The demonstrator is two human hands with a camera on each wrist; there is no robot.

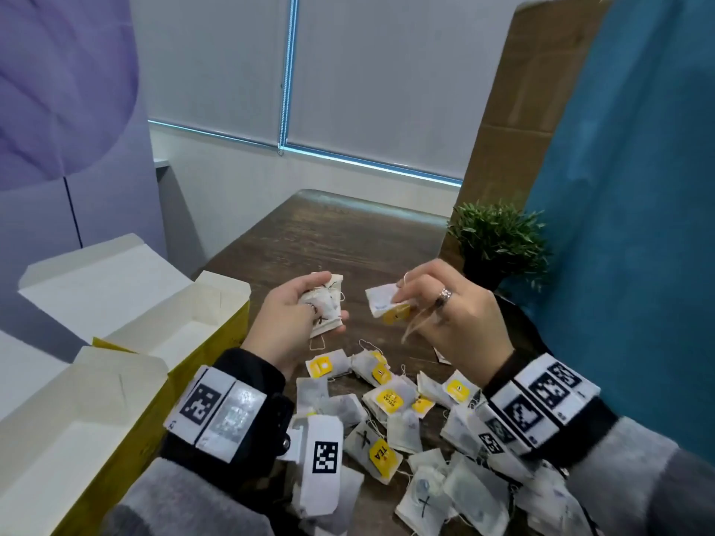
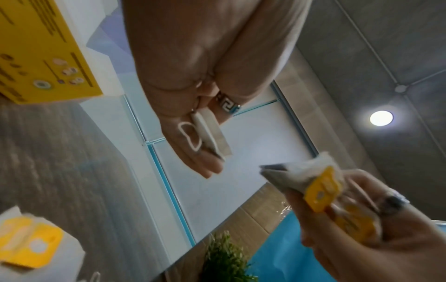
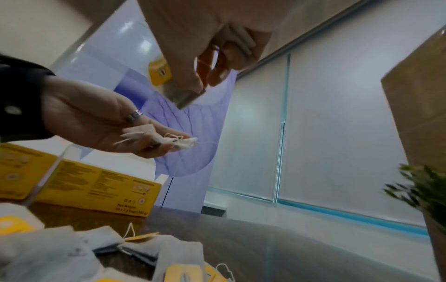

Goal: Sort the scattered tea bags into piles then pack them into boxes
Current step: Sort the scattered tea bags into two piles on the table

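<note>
My left hand (image 1: 314,312) holds a small stack of white tea bags (image 1: 329,291) with loose strings, thumb on top, above the table. The same stack (image 2: 209,131) lies along the fingers in the left wrist view. To its right, my right hand (image 1: 404,300) pinches tea bags with yellow tags (image 1: 381,301); one yellow tag (image 3: 160,72) shows in the right wrist view. The two hands are a short gap apart. Below them, several scattered tea bags (image 1: 389,400), some with yellow tags and some plain white, lie on the dark wooden table (image 1: 329,241).
Two open yellow boxes with white insides stand at the left, one farther (image 1: 182,315) and one nearer (image 1: 69,450). A small green plant (image 1: 499,241) sits at the right, beside a blue cloth (image 1: 634,226) and a cardboard panel (image 1: 514,110).
</note>
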